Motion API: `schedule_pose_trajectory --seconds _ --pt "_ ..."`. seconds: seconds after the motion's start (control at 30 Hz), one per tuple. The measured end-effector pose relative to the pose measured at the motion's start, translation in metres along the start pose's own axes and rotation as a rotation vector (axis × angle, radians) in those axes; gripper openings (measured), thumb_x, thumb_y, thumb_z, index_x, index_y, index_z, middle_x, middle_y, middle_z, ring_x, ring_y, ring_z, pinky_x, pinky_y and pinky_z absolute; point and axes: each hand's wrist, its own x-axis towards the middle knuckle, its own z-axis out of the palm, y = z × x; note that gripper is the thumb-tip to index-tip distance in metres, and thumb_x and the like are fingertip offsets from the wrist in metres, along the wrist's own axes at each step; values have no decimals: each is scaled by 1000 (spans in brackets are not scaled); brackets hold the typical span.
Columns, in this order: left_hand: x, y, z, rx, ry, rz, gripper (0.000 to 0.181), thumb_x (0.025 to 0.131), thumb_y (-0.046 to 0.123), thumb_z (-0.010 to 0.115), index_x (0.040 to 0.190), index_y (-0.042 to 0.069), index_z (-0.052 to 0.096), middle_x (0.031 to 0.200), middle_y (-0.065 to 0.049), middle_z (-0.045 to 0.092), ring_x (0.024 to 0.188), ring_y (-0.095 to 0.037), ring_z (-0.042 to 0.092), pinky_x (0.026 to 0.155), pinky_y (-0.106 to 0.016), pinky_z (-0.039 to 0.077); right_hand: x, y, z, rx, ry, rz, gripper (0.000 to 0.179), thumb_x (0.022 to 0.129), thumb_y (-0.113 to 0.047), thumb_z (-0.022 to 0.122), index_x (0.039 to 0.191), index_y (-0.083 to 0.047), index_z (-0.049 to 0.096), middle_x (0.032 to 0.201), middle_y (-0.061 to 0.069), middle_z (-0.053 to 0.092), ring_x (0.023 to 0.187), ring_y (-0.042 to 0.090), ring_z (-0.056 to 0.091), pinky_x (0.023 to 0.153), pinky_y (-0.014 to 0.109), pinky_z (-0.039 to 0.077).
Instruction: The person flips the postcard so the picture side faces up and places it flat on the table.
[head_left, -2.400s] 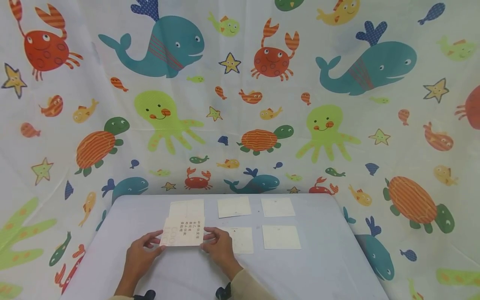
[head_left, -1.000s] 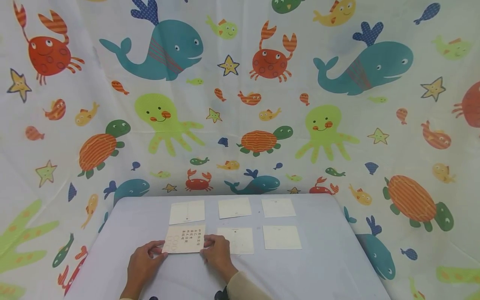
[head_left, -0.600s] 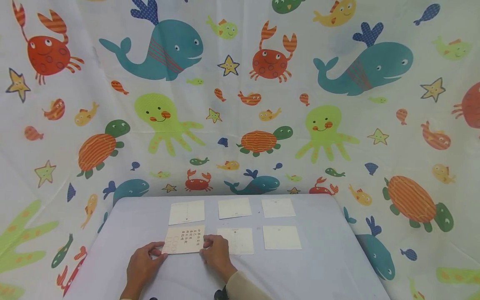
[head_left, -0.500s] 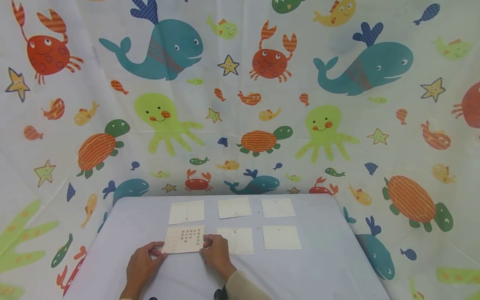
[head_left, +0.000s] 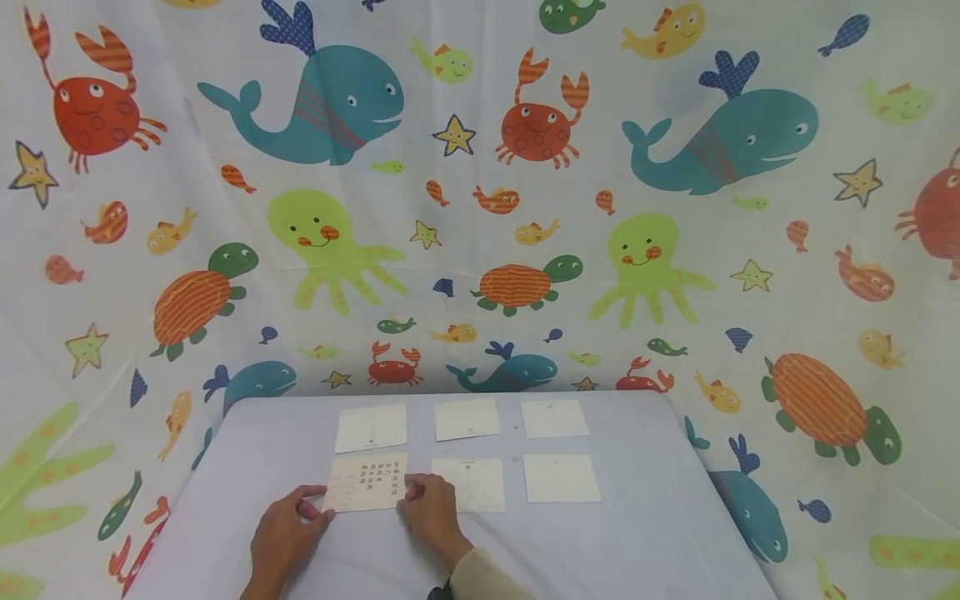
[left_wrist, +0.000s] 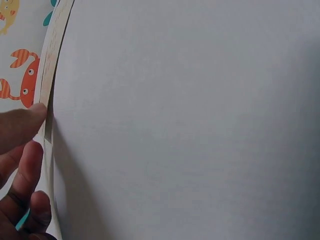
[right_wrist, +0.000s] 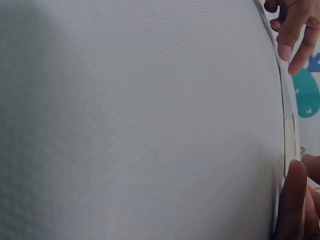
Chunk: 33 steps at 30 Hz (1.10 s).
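A cream postcard (head_left: 369,482) with dark lettering and faint pink outlined print lies at the near left of the card rows. My left hand (head_left: 288,533) holds its left edge, with thumb and finger at the near corner. At the opposite edge, my right hand (head_left: 435,512) pinches the card between thumb and forefinger. The left wrist view shows a fingertip (left_wrist: 39,114) against the thin card edge. In the right wrist view, the right hand's fingers (right_wrist: 295,195) meet the card edge, and the left hand appears at the top right.
Several pale cards lie in two rows on the white-covered table (head_left: 637,542): a back-left card (head_left: 371,427), back-middle card (head_left: 467,418), back-right card (head_left: 555,418), front-middle card (head_left: 476,492) and front-right card (head_left: 562,477). A sea-animal curtain (head_left: 480,233) hangs behind.
The lettered postcard was raised and overlapped the back-left card; both hands have brought it nearer and down below that card. In the last half second the hands have barely moved.
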Motion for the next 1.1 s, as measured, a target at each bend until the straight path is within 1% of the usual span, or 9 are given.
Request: schedule_pose_trajectory --seconds 0.13,0.23,0.4,0.5,0.8,1.0,1.1 --pt "-1 4 0 6 13 -14 53 87 25 83 133 3 66 81 -2 66 72 -20 55 63 -32 39 0 0 -2 6 5 -2 44 81 3 84 123 -7 77 82 -8 65 55 5 61 48 20 51" --pt "-1 8 1 11 25 -18 52 88 25 83 133 4 66 82 -3 65 73 -21 54 64 -33 38 -1 -1 -5 -4 11 -20 43 82 2 84 123 -8 77 81 -9 65 56 4 60 49 20 50" --pt "0 13 2 21 28 10 47 88 25 83 130 8 69 83 0 66 77 -21 54 66 -34 37 -2 -1 -9 -41 30 -53 41 82 -2 84 121 -10 78 80 -11 66 61 2 57 56 20 49" --pt "1 16 3 20 28 24 46 87 25 84 129 9 70 83 0 66 78 -22 53 67 -34 36 -2 0 -10 -50 37 -56 40 81 -3 84 120 -12 79 80 -13 66 63 1 56 59 20 48" --pt "5 25 11 -3 36 33 41 87 24 84 124 10 72 83 -1 68 78 -21 53 67 -34 38 1 6 -12 -52 60 -80 39 83 -5 84 121 -13 78 80 -14 66 64 0 57 60 19 49" --pt "6 33 14 -11 51 66 41 87 25 84 124 11 73 83 2 68 78 -20 52 66 -32 36 1 9 -17 -62 74 -91 38 84 -5 85 120 -13 78 81 -14 67 65 -1 56 63 19 47" --pt "7 36 16 -16 59 86 41 86 26 84 123 12 74 84 3 69 78 -19 51 66 -31 35 0 9 -19 -61 88 -101 38 84 -5 85 120 -13 78 82 -13 67 65 -1 57 61 19 48"
